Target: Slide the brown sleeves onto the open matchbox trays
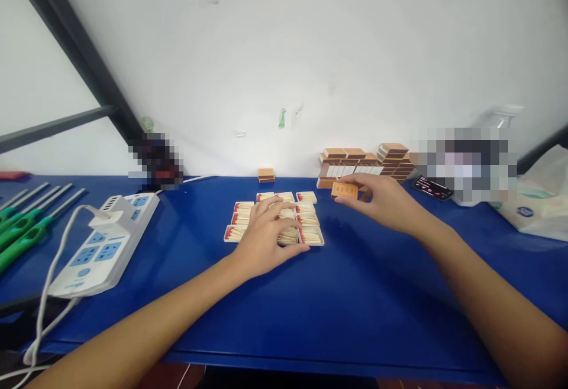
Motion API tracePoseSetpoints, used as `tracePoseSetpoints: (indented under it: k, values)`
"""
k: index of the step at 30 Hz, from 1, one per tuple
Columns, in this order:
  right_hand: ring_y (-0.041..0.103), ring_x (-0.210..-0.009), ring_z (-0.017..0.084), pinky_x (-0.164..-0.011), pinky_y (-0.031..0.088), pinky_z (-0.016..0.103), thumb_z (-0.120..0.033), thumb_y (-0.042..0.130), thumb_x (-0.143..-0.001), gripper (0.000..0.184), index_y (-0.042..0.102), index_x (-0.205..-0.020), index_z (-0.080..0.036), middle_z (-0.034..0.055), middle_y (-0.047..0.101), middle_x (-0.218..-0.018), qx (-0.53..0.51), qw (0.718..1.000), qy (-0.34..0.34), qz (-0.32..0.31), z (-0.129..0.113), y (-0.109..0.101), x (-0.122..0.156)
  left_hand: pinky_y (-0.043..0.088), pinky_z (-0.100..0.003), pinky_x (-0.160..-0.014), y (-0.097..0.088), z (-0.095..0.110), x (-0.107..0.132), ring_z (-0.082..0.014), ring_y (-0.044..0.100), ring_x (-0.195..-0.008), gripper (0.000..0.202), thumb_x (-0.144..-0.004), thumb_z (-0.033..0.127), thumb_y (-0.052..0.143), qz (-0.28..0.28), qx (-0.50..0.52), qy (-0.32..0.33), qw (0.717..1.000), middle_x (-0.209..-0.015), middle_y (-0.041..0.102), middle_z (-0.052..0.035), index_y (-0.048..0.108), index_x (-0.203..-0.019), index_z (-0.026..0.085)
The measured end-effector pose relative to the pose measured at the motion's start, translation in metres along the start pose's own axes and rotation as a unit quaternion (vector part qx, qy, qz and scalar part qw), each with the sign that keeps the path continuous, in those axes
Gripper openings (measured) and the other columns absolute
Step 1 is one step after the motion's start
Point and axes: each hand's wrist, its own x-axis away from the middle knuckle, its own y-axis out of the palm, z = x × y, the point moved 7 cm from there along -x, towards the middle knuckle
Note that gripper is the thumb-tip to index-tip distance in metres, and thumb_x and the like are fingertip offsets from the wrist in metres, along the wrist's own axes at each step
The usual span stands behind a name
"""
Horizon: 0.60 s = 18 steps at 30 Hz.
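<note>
Several white matchbox trays point(310, 235) filled with red-tipped matches lie in rows on the blue table. Over them rests my left hand point(270, 229), its fingers spread and covering the middle trays. In my right hand point(377, 197) is an orange matchbox point(344, 190), gripped between thumb and fingers just right of the trays. Behind that hand, a stack of matchboxes point(394, 167) stands against the wall, with a row of white pieces in its front. Another small matchbox pile point(266, 175) sits at the back, beyond the trays.
On the left are a white power strip point(106, 253) with a plugged-in cable and several green-handled tools point(31, 229). To the right lie a phone point(432, 188) and a plastic packet point(539, 200). A white wall point(266, 52) closes off the table's back.
</note>
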Motion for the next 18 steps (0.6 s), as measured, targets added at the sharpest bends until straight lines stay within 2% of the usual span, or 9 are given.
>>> tracePoseSetpoints:
  k: [2,5,11,14,17,18]
  values:
    - [0.072,-0.091,0.029,-0.079,0.056,0.043,-0.056,0.066,-0.094,0.042,0.073,-0.12,-0.023,0.0092,0.079,-0.112,0.024,1.0,-0.013,0.003,-0.002,0.001,0.0,0.034,-0.062,-0.121,0.006,-0.001,0.001,-0.0373,0.043,-0.145,0.034,-0.085,0.049,0.084,-0.015,-0.023,-0.004,1.0,-0.144,0.064,-0.0062,0.078,-0.11,0.027]
    - [0.072,-0.092,0.031,-0.081,0.055,0.045,-0.057,0.065,-0.094,0.041,0.072,-0.118,-0.024,0.0099,0.078,-0.111,0.046,0.998,-0.023,0.023,-0.004,-0.002,0.001,0.033,-0.061,-0.122,0.007,-0.001,0.003,-0.0373,0.042,-0.146,0.034,-0.086,0.046,0.084,-0.009,-0.049,0.014,0.999,-0.146,0.062,-0.0081,0.076,-0.111,0.024]
    - [0.067,-0.113,0.035,-0.1,0.051,0.052,-0.051,0.061,-0.098,0.04,0.07,-0.128,-0.025,0.012,0.071,-0.123,0.064,0.991,-0.039,0.107,0.005,-0.021,0.001,0.035,-0.061,-0.121,0.003,0.004,0.006,-0.0364,0.047,-0.144,0.055,-0.09,0.046,0.079,0.01,-0.074,0.067,0.995,-0.148,0.06,-0.0128,0.062,-0.138,0.024]
    - [0.062,-0.116,0.034,-0.104,0.05,0.049,-0.049,0.061,-0.099,0.042,0.07,-0.132,-0.024,0.0149,0.065,-0.123,0.085,0.98,-0.043,0.176,0.02,-0.047,0.002,0.032,-0.063,-0.123,-0.004,0.004,0.009,-0.0366,0.046,-0.145,0.059,-0.092,0.05,0.076,0.02,-0.086,0.084,0.993,-0.149,0.06,-0.0132,0.058,-0.142,0.025]
    - [0.061,-0.104,0.032,-0.099,0.048,0.045,-0.05,0.064,-0.098,0.046,0.072,-0.13,-0.018,0.0182,0.065,-0.115,0.141,0.96,-0.001,0.242,0.052,-0.089,0.0,0.033,-0.062,-0.122,-0.017,0.0,0.009,-0.0358,0.049,-0.143,0.053,-0.095,0.049,0.073,0.05,-0.103,0.098,0.989,-0.146,0.062,-0.0131,0.058,-0.14,0.024]
    - [0.06,-0.104,0.031,-0.1,0.046,0.045,-0.049,0.063,-0.099,0.046,0.072,-0.13,-0.017,0.0187,0.066,-0.114,0.175,0.957,0.01,0.23,0.064,-0.1,-0.004,0.034,-0.061,-0.121,-0.022,-0.002,0.009,-0.0355,0.05,-0.142,0.05,-0.095,0.046,0.072,0.062,-0.109,0.102,0.987,-0.144,0.064,-0.0129,0.059,-0.139,0.024]
